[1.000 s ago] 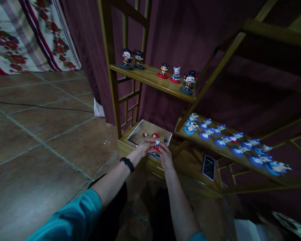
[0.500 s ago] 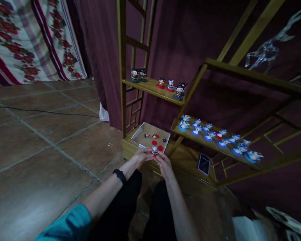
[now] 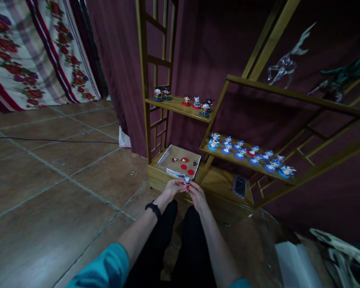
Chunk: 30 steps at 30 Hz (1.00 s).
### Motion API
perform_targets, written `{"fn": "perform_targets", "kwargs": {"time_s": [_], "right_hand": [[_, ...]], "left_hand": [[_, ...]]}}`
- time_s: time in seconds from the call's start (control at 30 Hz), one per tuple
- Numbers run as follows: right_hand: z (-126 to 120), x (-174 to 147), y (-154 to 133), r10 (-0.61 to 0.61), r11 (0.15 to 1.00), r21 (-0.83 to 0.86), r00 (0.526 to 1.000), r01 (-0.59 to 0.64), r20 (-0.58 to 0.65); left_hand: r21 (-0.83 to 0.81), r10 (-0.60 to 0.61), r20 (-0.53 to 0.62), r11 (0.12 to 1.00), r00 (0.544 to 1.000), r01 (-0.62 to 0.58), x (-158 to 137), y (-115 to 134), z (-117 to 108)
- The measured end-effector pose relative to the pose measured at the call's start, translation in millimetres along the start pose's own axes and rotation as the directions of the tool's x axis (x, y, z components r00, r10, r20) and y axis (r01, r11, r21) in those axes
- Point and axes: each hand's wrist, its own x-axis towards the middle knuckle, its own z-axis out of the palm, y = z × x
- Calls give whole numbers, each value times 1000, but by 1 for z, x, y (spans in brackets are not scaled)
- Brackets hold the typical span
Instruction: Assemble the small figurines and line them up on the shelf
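The left grip (image 3: 172, 188) and the right grip (image 3: 197, 195) meet in front of the knees, both grasping one small white-haired figurine (image 3: 187, 182) with a red base between their fingertips. The figurine stands roughly upright between the two grips. A black band (image 3: 154, 210) encircles the wrist behind the left grip.

Just beyond the grips, an open shallow box (image 3: 169, 164) rests on a low wooden cabinet (image 3: 159, 182). Inside lie two red discs (image 3: 184, 167), on the side nearer the grips, and three small figure pieces (image 3: 184, 160) farther off. To the right of the grips, on the same cabinet, lies a dark object (image 3: 240, 186), too blurred to identify.

Farther away, right of the grips, a lower shelf (image 3: 218, 153) bears rows of figurines (image 3: 241, 153) on blue and purple bases, plus one red-based figurine (image 3: 253, 151). Above and beyond the grips, an upper shelf (image 3: 174, 105) carries dark-haired figurines (image 3: 205, 108) and a white-haired one (image 3: 196, 102). A maroon curtain (image 3: 114, 64) hangs behind.
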Motion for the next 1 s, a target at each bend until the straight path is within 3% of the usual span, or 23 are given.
{"fn": "perform_targets", "kwargs": {"time_s": [0.63,1.0], "right_hand": [[-8,0,-2,-10,995,-95,1000,9,-9],[-7,7,-6,65,994,-95,996,-60,53]], "left_hand": [[25,-62,13,998,998,62,7,-5,-1],[115,32,47,993,998,-37,11,-5,-6]]}}
